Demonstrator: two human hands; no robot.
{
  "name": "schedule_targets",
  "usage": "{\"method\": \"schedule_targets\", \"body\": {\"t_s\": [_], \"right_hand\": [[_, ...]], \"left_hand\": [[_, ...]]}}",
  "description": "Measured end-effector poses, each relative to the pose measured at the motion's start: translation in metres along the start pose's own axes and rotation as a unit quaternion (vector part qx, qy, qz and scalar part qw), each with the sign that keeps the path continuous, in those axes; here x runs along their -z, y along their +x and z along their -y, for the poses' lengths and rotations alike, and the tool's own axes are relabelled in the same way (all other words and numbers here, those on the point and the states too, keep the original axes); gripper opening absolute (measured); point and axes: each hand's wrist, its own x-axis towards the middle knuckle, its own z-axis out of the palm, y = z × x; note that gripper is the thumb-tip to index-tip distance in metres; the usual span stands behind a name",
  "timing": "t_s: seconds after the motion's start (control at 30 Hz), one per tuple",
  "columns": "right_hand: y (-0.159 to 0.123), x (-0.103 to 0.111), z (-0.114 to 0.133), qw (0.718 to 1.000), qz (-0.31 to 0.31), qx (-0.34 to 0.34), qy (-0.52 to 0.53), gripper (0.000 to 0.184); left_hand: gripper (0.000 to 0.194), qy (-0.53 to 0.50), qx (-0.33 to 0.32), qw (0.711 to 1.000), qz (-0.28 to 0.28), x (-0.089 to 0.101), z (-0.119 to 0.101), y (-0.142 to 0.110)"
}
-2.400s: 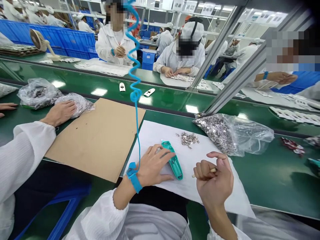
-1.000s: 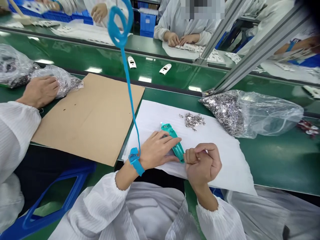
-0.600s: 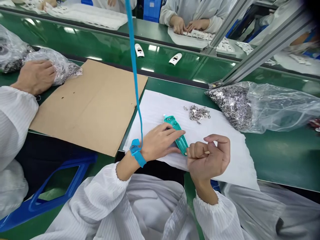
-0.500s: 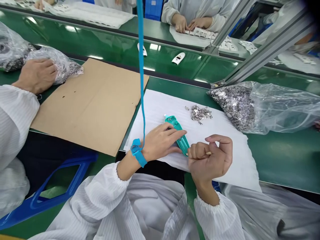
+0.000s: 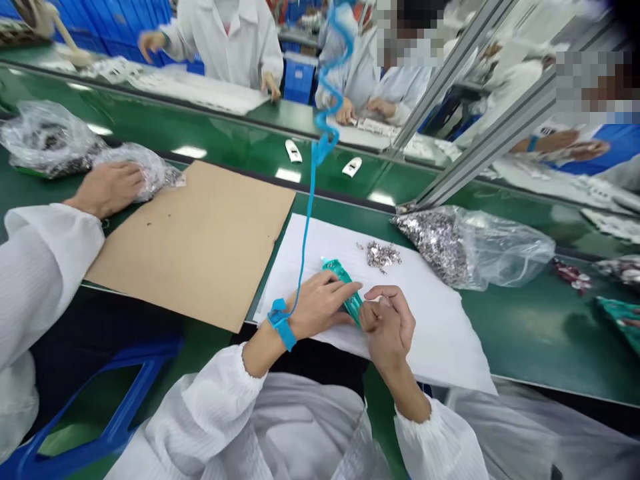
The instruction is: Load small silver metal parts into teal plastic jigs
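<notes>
A long teal plastic casing [image 5: 354,305] with a pale tip at its far end lies slanted on a white sheet [image 5: 430,340]. My left hand [image 5: 320,303] is closed round its left side, thumb below and fingers across the top. My right hand [image 5: 389,327] is curled into a fist at the casing's near end; whatever sits inside those fingers is hidden. Just beyond the casing lies a small pile of shiny metal parts [image 5: 383,255]. A blue wrist strap [image 5: 281,323] with a cord running upward circles my left wrist.
A clear bag of metal parts [image 5: 440,247] lies at the right, by a metal post. Brown cardboard [image 5: 195,240] lies to the left, where a co-worker's hand [image 5: 107,189] rests on another bag [image 5: 153,175]. White shells [image 5: 352,167] sit on the green belt beyond.
The view has tilted up, bringing more of the co-workers opposite into sight. My right hand has turned inward against the casing's near end. My left hand keeps its hold.
</notes>
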Motion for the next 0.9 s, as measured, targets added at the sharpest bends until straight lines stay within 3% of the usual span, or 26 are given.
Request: {"method": "schedule_targets", "body": {"t_s": [0.07, 0.13, 0.2, 0.3, 0.43, 0.7, 0.8, 0.9], "right_hand": [[0.002, 0.010, 0.014, 0.987, 0.035, -0.031, -0.151, 0.026], [0.002, 0.020, 0.028, 0.935, 0.072, -0.053, -0.343, 0.033], [0.001, 0.028, 0.036, 0.879, 0.115, -0.074, -0.456, 0.033], [-0.001, 0.031, 0.042, 0.838, 0.166, -0.113, -0.507, 0.026], [0.002, 0.025, 0.050, 0.795, 0.182, -0.140, -0.562, 0.014], [0.013, -0.005, 0.054, 0.723, 0.135, -0.141, -0.662, 0.009], [0.012, 0.012, 0.057, 0.706, 0.128, -0.161, -0.678, 0.010], [0.000, 0.066, 0.062, 0.690, 0.089, -0.228, -0.681, 0.019]], "left_hand": [[0.063, -0.006, -0.001, 1.000, -0.019, 0.001, -0.001, -0.002], [0.061, -0.007, -0.009, 0.999, -0.038, 0.002, -0.001, -0.004], [0.058, -0.003, -0.016, 0.999, -0.048, 0.003, -0.002, -0.007], [0.060, 0.007, -0.027, 0.998, -0.052, 0.004, -0.003, -0.009], [0.063, 0.029, -0.056, 0.997, -0.050, 0.005, -0.005, -0.009], [0.068, 0.023, -0.088, 0.996, 0.005, 0.012, -0.008, -0.009], [0.071, 0.038, -0.057, 0.998, -0.007, 0.015, -0.007, -0.010], [0.068, 0.047, -0.012, 0.999, -0.014, 0.014, -0.005, -0.010]]}}
